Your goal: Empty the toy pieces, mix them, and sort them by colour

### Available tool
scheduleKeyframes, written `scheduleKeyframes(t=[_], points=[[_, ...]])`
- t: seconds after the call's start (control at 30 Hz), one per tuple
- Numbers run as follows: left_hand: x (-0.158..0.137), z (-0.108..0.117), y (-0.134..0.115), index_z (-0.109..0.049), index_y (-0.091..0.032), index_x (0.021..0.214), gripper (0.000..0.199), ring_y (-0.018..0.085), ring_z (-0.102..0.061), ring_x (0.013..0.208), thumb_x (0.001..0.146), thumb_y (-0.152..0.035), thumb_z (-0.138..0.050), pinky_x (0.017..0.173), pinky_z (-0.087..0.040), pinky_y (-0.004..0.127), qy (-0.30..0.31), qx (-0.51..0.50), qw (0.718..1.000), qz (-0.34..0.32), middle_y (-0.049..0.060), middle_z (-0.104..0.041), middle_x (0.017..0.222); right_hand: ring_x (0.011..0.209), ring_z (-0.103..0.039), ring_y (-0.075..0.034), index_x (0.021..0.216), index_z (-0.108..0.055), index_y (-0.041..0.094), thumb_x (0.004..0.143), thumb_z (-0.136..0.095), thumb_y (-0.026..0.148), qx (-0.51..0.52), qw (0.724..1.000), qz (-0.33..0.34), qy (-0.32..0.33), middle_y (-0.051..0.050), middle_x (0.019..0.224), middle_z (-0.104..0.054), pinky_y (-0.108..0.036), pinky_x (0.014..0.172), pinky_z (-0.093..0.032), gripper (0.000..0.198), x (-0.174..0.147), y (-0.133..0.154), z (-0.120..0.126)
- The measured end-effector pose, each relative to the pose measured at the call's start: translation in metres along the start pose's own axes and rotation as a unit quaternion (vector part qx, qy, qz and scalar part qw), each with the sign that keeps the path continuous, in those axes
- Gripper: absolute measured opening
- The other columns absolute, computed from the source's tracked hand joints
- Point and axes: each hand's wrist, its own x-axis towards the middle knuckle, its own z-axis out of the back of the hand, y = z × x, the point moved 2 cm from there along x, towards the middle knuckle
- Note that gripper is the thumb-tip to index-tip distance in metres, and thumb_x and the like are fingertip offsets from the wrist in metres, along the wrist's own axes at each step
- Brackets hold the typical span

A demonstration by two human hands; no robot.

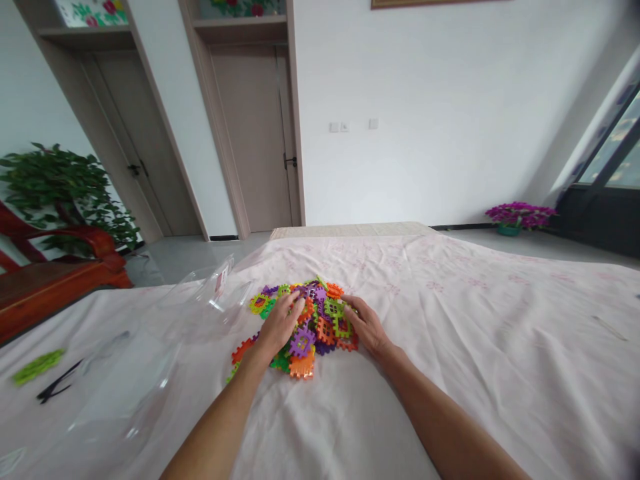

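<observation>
A heap of colourful plastic interlocking building pieces lies on the light cloth, including a purple piece [303,341], an orange piece [302,366] and a yellow-green piece [334,307]. The pieces are flat, with notched edges, and some have window-like openings. My left hand [279,325] rests on the heap's left side, fingers stretched forward and thumb apart. On the opposite side, my right hand [369,328] touches the edge of the heap near the green pieces, its fingers extended. Neither hand visibly grips a piece; the right fingertips are partly hard to make out.
A clear plastic bag [125,387] spreads over the left of the cloth [450,320]. Beyond it lie a thin black item [57,385] and a green notched piece [39,367]. A wooden armchair [100,250] stands at left; a thin stick-like item [609,328] lies at right.
</observation>
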Motion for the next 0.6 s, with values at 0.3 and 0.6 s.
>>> scheduleKeyframes(t=[0.3,0.6], points=[[0.033,0.005,0.039,-0.054,-0.024,0.136,0.064,0.043,-0.032,0.139,0.088,-0.062,-0.036,0.105,-0.028,0.065,-0.024,0.143,0.956,0.255,0.019,-0.043,0.147,0.116,-0.058,-0.026,0.118,-0.065,0.025,0.093,-0.047,0.052,-0.006,0.999,-0.015,-0.031,-0.008,0.121,-0.065,-0.044,0.104,-0.045,0.041,0.002,-0.014,-0.001],[0.041,-0.018,0.002,-0.066,-0.030,0.122,0.049,0.030,-0.049,0.130,0.090,-0.057,-0.039,0.109,-0.036,0.048,0.054,0.037,0.988,0.139,0.006,-0.059,0.137,0.111,-0.060,-0.025,0.116,-0.066,0.024,0.094,-0.046,0.050,-0.021,0.999,-0.016,-0.025,-0.007,0.116,-0.067,-0.041,0.103,-0.044,0.041,0.005,-0.014,0.000]])
